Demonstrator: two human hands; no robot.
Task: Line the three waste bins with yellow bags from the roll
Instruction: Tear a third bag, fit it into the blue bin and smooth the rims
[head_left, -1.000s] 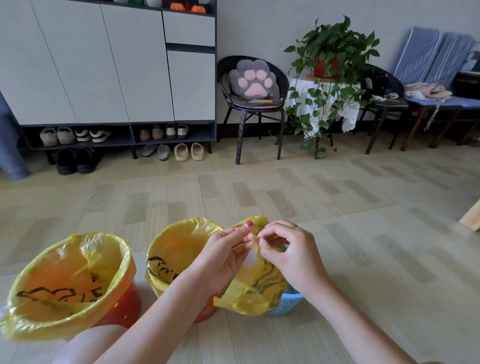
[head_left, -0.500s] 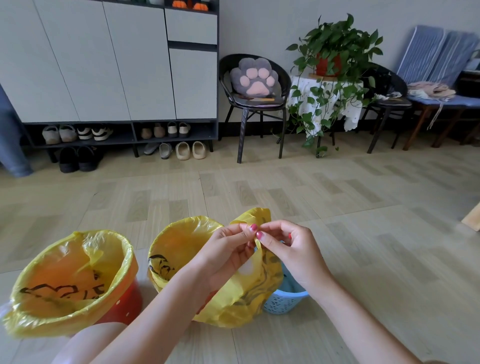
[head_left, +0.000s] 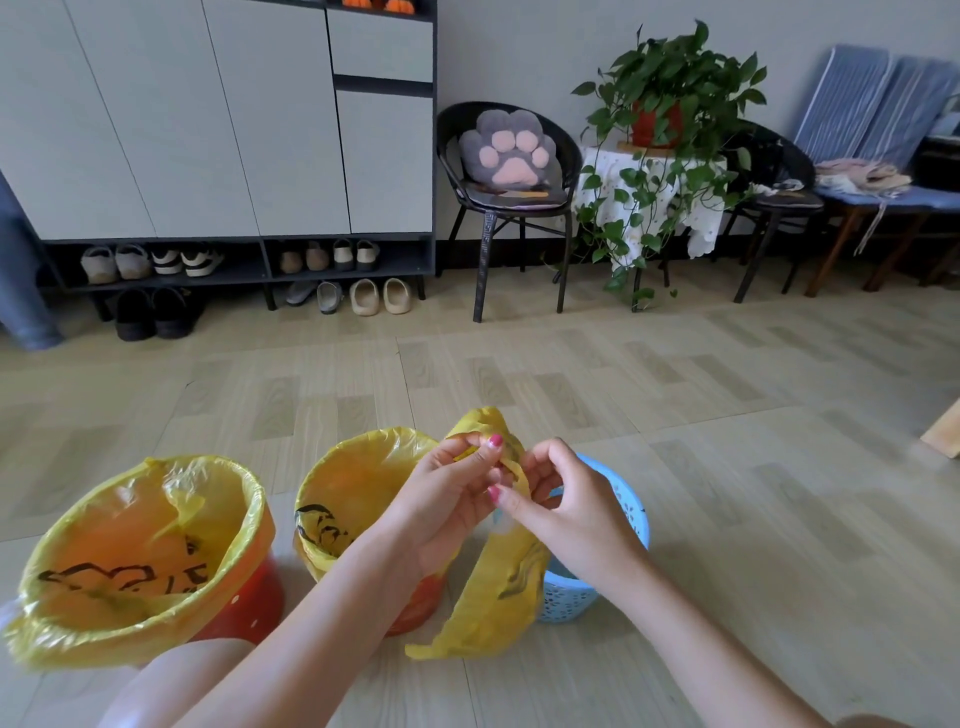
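Three bins sit on the floor (head_left: 675, 467) in front of you, side by side: the left red bin (head_left: 244, 597) already wears a yellow liner (head_left: 140, 551) folded over its rim, the middle red bin (head_left: 415, 597) wears its own yellow liner (head_left: 353, 483) the same way, and the blue bin (head_left: 613, 525) on the right is bare, its perforated wall and rim showing. You hold a loose yellow bag (head_left: 493, 592) between the middle and blue bins; your left hand (head_left: 447, 499) pinches its top edge between thumb and fingertips, and your right hand (head_left: 566, 504) pinches the same edge just beside it, the two hands nearly touching. The bag hangs down from your fingers and its lower end reaches floor level in front of the blue bin, covering part of that bin's left side. Black printing shows inside both fitted liners, but you cannot read it. Your left forearm hides the near side of the middle bin, and your right hand hides much of the blue bin's opening, so you cannot tell what lies inside it. The leftmost liner's edge is cut off at the frame border
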